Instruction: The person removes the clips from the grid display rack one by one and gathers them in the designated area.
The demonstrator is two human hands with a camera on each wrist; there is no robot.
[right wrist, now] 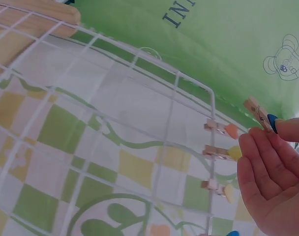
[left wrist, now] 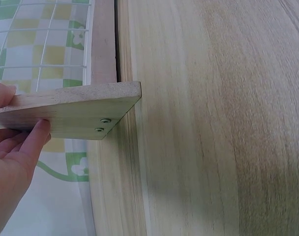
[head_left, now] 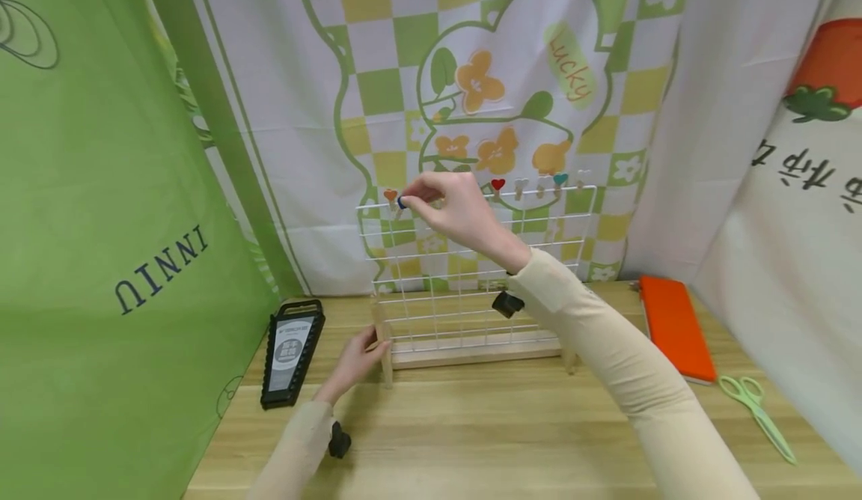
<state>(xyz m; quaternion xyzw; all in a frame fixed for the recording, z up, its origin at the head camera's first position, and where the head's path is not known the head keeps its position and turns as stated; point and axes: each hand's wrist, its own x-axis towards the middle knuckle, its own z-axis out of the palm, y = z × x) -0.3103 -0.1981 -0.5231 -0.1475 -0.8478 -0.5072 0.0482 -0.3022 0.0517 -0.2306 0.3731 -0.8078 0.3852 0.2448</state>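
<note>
A white wire grid rack (head_left: 461, 313) stands upright in a wooden base. My right hand (head_left: 461, 212) is above its top edge near the left corner, pinching a small wooden clothespin (right wrist: 257, 112) with a dark blue heart between thumb and fingers. The pin is apart from the wire in the right wrist view. Close by, clothespins with an orange heart (right wrist: 231, 130) and a yellow heart (right wrist: 234, 153) are clipped on the top wire. Farther along sit a red heart pin (head_left: 497, 186) and a teal one (head_left: 560, 180). My left hand (left wrist: 16, 162) grips the rack's wooden side foot (left wrist: 75, 113).
A black holder with a pale label (head_left: 291, 354) lies left of the rack. On the right are an orange-red notebook (head_left: 676, 328) and light green scissors (head_left: 757, 414). A green curtain (head_left: 121, 208) hangs at the left, a patterned cloth (head_left: 377, 88) behind.
</note>
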